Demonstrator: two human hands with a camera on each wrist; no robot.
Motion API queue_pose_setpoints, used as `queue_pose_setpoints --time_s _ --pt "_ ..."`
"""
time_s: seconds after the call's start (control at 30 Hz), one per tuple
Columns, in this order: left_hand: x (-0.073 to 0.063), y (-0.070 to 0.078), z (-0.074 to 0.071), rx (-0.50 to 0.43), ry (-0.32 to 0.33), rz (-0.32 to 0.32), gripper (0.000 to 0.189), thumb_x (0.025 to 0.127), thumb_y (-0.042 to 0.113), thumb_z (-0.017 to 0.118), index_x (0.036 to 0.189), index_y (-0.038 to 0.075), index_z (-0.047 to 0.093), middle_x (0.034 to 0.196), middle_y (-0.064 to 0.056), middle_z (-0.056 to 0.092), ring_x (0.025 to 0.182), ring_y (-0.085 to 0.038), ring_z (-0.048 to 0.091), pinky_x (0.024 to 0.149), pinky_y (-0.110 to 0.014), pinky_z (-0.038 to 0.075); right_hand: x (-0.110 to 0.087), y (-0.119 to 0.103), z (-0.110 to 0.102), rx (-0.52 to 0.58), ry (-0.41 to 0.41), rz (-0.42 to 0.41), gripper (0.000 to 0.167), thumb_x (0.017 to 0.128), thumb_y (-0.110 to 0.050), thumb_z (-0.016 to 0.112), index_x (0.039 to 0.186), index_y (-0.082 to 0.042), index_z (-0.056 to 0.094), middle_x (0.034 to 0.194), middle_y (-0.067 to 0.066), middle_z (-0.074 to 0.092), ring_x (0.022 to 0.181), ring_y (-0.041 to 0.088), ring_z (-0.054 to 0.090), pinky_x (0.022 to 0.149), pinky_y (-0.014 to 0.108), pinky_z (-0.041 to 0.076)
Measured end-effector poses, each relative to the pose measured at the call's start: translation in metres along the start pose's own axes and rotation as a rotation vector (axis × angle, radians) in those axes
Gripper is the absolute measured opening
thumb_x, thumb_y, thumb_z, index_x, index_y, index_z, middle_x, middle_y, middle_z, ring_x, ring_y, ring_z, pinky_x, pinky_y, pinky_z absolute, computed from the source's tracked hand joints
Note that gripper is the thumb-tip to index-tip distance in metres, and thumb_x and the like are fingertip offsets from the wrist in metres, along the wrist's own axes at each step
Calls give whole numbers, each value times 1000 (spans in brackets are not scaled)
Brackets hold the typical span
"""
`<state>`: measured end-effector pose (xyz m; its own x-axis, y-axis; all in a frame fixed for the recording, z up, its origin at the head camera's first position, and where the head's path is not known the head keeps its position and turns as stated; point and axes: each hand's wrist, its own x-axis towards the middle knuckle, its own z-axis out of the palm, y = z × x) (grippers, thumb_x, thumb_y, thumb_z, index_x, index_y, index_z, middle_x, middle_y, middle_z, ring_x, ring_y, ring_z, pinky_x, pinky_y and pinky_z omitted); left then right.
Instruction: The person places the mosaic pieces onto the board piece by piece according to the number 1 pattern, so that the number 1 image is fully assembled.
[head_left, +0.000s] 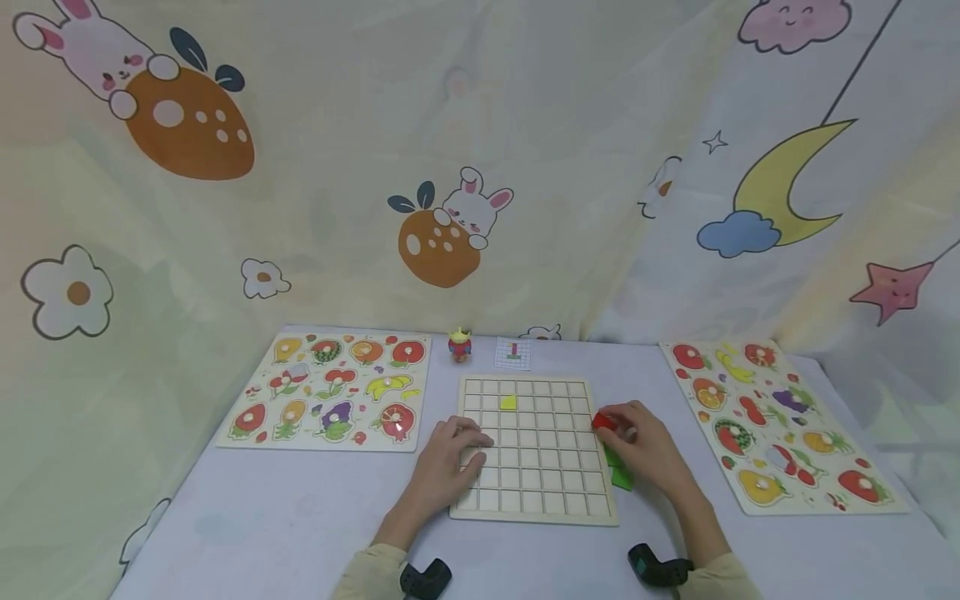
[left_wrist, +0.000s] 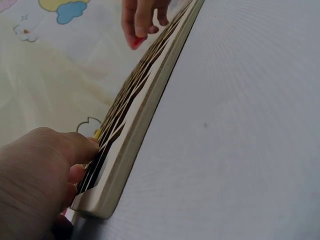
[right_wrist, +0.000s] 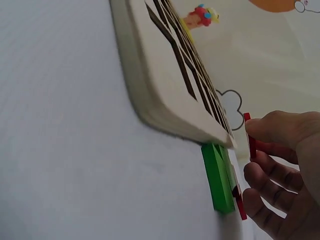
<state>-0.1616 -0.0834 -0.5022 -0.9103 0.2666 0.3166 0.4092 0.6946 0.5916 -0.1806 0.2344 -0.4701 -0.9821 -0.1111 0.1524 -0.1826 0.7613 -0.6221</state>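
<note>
A pale wooden grid board (head_left: pixel 534 518) lies on the white table, with a yellow square tile (head_left: pixel 508 402) in one upper cell. My left hand (head_left: pixel 447 462) rests on the board's left side, its fingertips and thumb touching the top. Just off the board's right edge, my right hand (head_left: pixel 643 442) pinches a small red tile (right_wrist: pixel 251 137) between thumb and fingers. Below that hand, green pieces (head_left: pixel 621 477) lie against the board's right side, partly hidden by the hand. Another red piece (right_wrist: pixel 241 206) shows beside the green block (right_wrist: pixel 218 180) in the right wrist view.
Fruit puzzle boards lie on both sides, one at left (head_left: pixel 330 392) and one at right (head_left: pixel 780 429). Behind the grid board stand a small toy figure (head_left: pixel 460 345) and a pattern card (head_left: pixel 513 353) with a coloured design. A printed curtain (head_left: pixel 570 167) hangs behind the table.
</note>
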Motion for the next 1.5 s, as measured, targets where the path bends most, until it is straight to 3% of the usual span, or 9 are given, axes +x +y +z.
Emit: queue_pose_setpoints --time_s 0.23,0.7,1.03,1.27,1.5 --pt "0 0 0 2 2 5 17 85 21 68 101 28 68 112 9 55 101 -8 45 81 -29 46 9 -12 5 19 -3 -34 35 84 -22 71 115 -9 62 97 3 57 78 12 51 65 19 44" --pt "-1 -2 1 -16 -3 14 17 86 21 67 101 28 68 113 9 54 100 -8 45 81 -30 45 24 -26 19 106 -56 -26 34 84 -23 70 115 -11 63 100 4 58 79 15 53 67 23 46" --pt "-1 -1 0 -9 -2 7 17 85 21 67 101 28 68 113 10 54 101 -8 45 82 -30 45 38 -31 25 74 -80 -69 29 85 -23 69 112 -12 65 96 3 57 70 13 47 57 21 41" --pt "0 -1 0 -11 -4 11 17 86 21 67 102 28 68 113 9 54 101 -8 45 82 -30 45 49 -39 28 27 -126 -93 30 85 -25 68 114 -14 65 100 1 58 77 14 48 64 24 43" --pt "0 0 -1 -14 -10 9 18 86 21 67 102 27 68 113 9 55 102 -9 45 83 -30 45 56 -46 31 20 -158 -155 28 85 -21 69 112 -14 65 104 1 60 72 12 47 62 23 41"
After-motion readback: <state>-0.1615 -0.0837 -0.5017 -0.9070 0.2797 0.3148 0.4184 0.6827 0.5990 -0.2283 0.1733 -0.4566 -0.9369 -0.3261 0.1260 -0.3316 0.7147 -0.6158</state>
